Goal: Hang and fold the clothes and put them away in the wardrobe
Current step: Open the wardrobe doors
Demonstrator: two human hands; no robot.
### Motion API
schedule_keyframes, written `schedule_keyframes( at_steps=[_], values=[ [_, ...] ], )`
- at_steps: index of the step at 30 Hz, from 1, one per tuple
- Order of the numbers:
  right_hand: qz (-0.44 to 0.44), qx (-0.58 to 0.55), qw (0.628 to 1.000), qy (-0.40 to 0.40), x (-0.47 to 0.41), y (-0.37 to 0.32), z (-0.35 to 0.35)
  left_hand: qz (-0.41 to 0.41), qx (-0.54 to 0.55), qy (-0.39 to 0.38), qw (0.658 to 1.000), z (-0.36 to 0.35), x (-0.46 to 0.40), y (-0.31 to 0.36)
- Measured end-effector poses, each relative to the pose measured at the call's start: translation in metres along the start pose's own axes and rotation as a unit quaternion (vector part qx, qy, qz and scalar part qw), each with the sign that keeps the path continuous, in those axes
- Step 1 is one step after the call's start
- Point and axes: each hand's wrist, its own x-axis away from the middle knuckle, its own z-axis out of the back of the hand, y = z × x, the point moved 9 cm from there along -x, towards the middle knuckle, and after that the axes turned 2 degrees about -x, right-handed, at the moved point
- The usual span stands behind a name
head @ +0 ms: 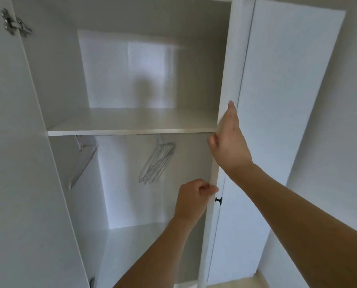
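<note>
White walls are standing all around the open white wardrobe (55,84). Its shelf (132,121) is sitting across the middle. Under the shelf, a bunch of wire hangers (155,163) is hanging near the middle, and one pale hanger (83,159) is leaning by the left wall. My right hand (228,142) is curling round the edge of the right door (281,100). My left hand (192,199) is curling and pinching that same edge, just beside the small black knob (218,200). No clothes are showing.
</note>
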Motion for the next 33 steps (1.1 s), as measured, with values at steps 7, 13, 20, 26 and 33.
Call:
schedule_keyframes(
  at_steps=[7,13,20,26,33],
  values=[
    [-0.058,0.048,0.997,0.031,0.028,0.061,0.082,0.002,-0.033,-0.094,0.995,-0.09,0.005,0.039],
    [-0.087,0.053,0.994,0.046,0.034,0.126,0.133,-0.032,-0.102,-0.125,0.986,-0.165,0.001,0.073],
    [-0.069,0.01,0.997,0.044,0.029,0.187,0.162,-0.06,-0.101,-0.095,0.989,-0.229,-0.006,0.096],
    [-0.052,-0.035,0.998,0.03,0.028,0.206,0.166,-0.06,-0.093,-0.038,0.993,-0.249,-0.006,0.093],
    [-0.064,-0.052,0.996,0.025,0.031,0.213,0.162,-0.061,-0.107,-0.057,0.991,-0.247,-0.004,0.098]
  ],
)
